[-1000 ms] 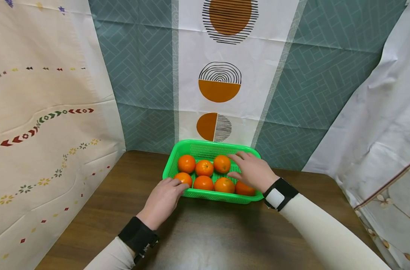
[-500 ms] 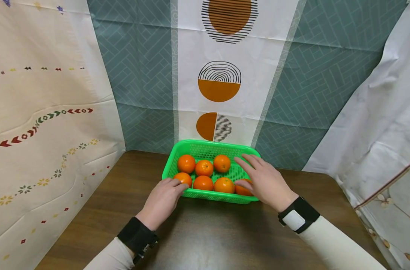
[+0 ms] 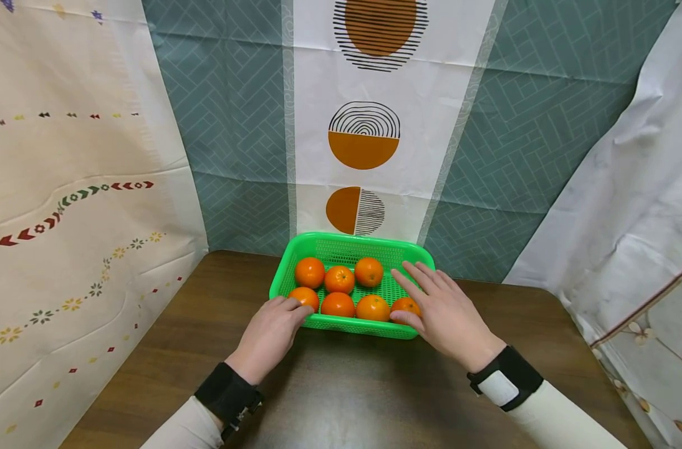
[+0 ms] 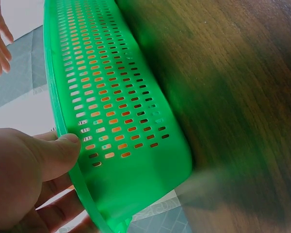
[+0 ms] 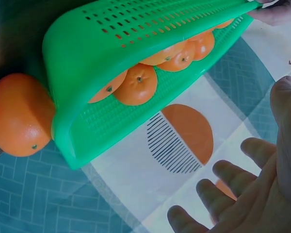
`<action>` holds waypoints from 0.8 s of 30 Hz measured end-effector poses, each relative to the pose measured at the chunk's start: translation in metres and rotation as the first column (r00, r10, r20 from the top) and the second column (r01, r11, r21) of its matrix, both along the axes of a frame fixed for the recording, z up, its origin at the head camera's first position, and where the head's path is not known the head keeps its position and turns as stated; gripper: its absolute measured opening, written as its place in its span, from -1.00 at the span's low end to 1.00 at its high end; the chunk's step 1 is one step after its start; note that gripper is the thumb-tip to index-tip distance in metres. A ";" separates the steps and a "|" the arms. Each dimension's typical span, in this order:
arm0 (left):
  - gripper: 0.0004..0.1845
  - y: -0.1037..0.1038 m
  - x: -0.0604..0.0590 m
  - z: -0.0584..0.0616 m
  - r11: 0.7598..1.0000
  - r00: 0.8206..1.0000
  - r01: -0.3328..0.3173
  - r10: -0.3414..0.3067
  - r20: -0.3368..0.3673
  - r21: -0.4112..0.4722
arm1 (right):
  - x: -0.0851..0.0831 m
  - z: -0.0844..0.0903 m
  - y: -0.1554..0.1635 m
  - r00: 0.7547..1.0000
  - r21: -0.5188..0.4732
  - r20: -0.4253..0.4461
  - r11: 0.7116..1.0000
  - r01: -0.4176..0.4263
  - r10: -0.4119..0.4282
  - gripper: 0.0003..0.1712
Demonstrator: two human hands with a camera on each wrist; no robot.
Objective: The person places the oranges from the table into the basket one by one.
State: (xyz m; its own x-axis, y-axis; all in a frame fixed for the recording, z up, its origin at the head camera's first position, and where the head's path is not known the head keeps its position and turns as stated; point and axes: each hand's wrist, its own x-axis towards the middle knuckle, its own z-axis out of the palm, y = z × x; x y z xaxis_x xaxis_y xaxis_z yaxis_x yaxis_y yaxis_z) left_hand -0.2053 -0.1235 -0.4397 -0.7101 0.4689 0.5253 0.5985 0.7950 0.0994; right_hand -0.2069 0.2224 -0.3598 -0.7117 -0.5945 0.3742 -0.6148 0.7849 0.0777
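Observation:
A green plastic basket with slotted walls holds several oranges, in a back and a front row. At its front left corner my left hand grips the rim. In the left wrist view the thumb lies on the outer side of the rim and the fingers reach inside. My right hand is over the basket's right end, fingers spread and holding nothing. One more orange sits outside the basket, beside its right end, in the right wrist view; in the head view my right hand hides it.
Everything stands on a dark brown wooden table. Behind the basket hangs a teal and white patterned cloth. A cream cloth hangs along the left side, and a white one along the right.
My right hand has drawn back to the right and toward me with its fingers spreading, uncovering more of the basket's right end. My left hand has stayed on the rim.

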 end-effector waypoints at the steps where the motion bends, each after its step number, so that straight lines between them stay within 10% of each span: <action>1: -0.79 0.000 0.000 0.000 1.000 1.000 0.000 0.000 -0.002 0.000 | 0.001 -0.001 0.000 1.000 -0.002 -0.002 1.000 0.001 -0.001 -0.10; 24: -0.76 0.001 0.000 0.002 1.000 1.000 -0.002 0.002 0.009 -0.011 | 0.009 -0.012 0.034 0.998 -0.035 -0.044 0.998 0.053 -0.055 -0.06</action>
